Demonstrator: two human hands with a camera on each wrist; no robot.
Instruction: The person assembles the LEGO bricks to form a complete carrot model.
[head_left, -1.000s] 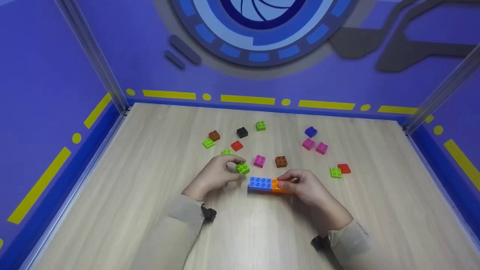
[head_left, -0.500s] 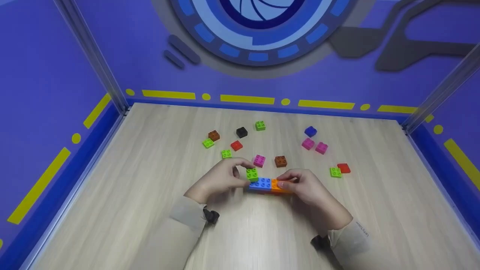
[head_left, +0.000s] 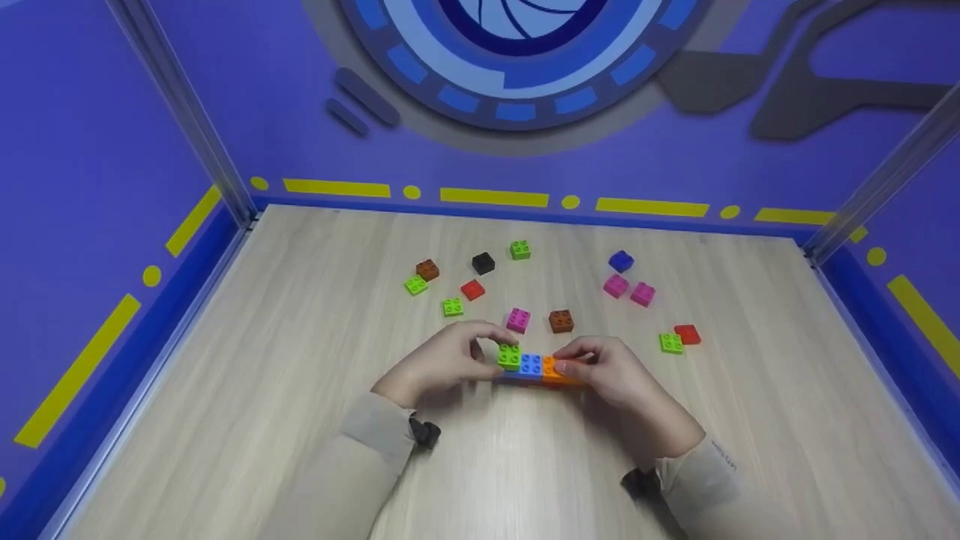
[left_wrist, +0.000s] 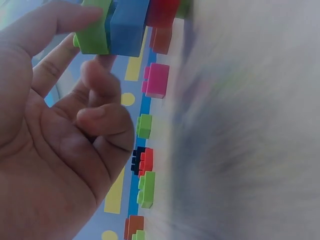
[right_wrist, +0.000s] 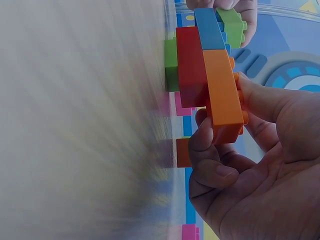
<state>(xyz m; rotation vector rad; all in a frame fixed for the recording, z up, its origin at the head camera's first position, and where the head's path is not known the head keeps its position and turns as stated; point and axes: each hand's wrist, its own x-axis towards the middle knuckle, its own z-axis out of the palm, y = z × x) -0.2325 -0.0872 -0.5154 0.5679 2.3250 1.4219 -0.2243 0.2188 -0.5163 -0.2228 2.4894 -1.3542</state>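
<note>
From my feed: green brick (head_left: 509, 356), blue brick (head_left: 531, 364) and orange brick (head_left: 556, 370) read as hard moulded plastic, smooth, slight sheen. Table (head_left: 300, 390) looks like pale wood-grain laminate, matt. Sleeves (head_left: 360, 457) look like soft beige cloth. Corner posts (head_left: 180, 112) look like brushed metal. Walls (head_left: 90, 150) matt.

Before you, mid-table: stacked plastic brick block (head_left: 536, 369) on light wooden tabletop (head_left: 315, 360).
Small green square brick (head_left: 509, 355) on block's left end, your left hand (head_left: 442, 360) pinching it.
Your right hand (head_left: 611, 371) grips block's right end, orange brick (head_left: 556, 370).
Behind block: pink brick (head_left: 517, 319) left of brown brick (head_left: 560, 321).
Farther back left: cluster of six loose bricks (head_left: 465, 274).
Back right: blue brick (head_left: 621, 261), pair of pink bricks (head_left: 629, 290) before it.
Right of block: flat green brick (head_left: 671, 343) just beside flat red brick (head_left: 687, 334).
</note>
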